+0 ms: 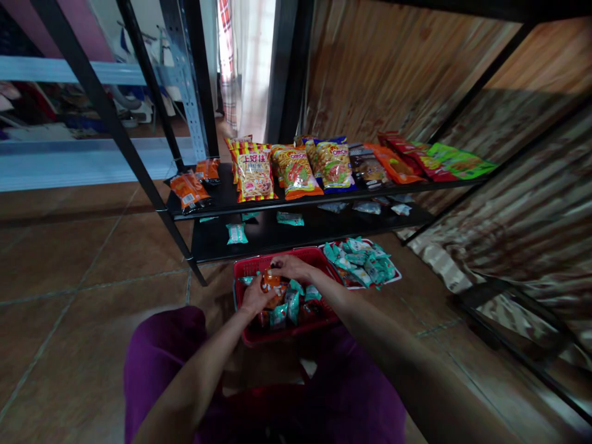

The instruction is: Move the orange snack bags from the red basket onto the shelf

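A red plastic basket (pixel 319 256) sits on the tiled floor in front of my knees, filled with small teal and orange snack packets. Both hands are over it. My left hand (pixel 256 296) is closed round an orange packet (pixel 271 282). My right hand (pixel 290 267) pinches the same packet from above, its fingers curled. My forearms reach forward from the bottom of the view over purple trousers (pixel 157 364).
A low black shelf rack (pixel 222 206) stands ahead, its upper board lined with snack bags (pixel 296 169), its lower board (pixel 268 237) holding a few teal packets. A second tray of teal packets (pixel 361 262) lies right of the basket. Corrugated sheeting is at right.
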The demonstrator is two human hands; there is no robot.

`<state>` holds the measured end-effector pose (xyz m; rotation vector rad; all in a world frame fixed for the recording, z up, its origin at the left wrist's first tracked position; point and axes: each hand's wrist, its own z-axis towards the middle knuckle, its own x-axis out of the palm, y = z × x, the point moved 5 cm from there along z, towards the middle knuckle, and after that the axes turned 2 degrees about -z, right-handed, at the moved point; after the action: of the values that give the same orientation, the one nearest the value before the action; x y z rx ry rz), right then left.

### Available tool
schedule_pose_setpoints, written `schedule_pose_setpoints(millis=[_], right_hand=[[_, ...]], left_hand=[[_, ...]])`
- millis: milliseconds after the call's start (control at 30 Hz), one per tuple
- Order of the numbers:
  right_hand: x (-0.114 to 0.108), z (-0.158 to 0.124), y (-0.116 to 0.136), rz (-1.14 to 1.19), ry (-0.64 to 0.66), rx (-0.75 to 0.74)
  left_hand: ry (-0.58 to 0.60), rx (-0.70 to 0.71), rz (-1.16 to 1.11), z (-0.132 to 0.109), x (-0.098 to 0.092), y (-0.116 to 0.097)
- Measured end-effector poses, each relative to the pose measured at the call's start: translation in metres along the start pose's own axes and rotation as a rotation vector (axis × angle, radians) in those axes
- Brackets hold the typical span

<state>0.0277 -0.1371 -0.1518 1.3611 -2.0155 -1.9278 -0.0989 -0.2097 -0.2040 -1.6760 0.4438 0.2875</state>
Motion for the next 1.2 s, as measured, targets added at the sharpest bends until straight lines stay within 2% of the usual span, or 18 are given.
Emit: schedule_pose_setpoints(millis=[100,200,400,533,667,733,900,1033,1200], right_hand=[[0.0,0.002,0.016,0.033,0.078,0.0],[-0.002,0.001,0.023,0.064,0.139,0.081],[-0.005,0.009,0.03,0.073,0.087,0.118],[-0.004,0.015,0.042,-0.065,0.058,0.146],[-0.011,0.018,0.052,-0.458,-0.004,0.16],[-0.016,0.02,0.052,-0.577,-0.047,0.169],[-0.018,0.024,0.039,-0.696,-0.034,0.199],[-0.014,0.024,0.035,-0.758,-0.037,0.165],[-0.012,0.027,0.029,-0.775,-0.051,0.148]], left_hand=[[0.007,-0.035,-0.097,-0.003,-0.001,0.002],[0.041,-0.04,-0.187,-0.005,-0.003,0.006],[0.076,-0.048,-0.277,-0.002,-0.013,0.008],[0.073,-0.096,-0.396,0.002,-0.013,0.01],[0.069,-0.137,-0.558,0.003,-0.009,0.011],[0.07,-0.154,-0.612,0.001,-0.007,0.011],[0.126,-0.178,-0.666,-0.004,-0.006,0.003],[0.172,-0.216,-0.738,-0.005,-0.007,-0.001],[0.189,-0.206,-0.701,0.001,-0.01,0.002]])
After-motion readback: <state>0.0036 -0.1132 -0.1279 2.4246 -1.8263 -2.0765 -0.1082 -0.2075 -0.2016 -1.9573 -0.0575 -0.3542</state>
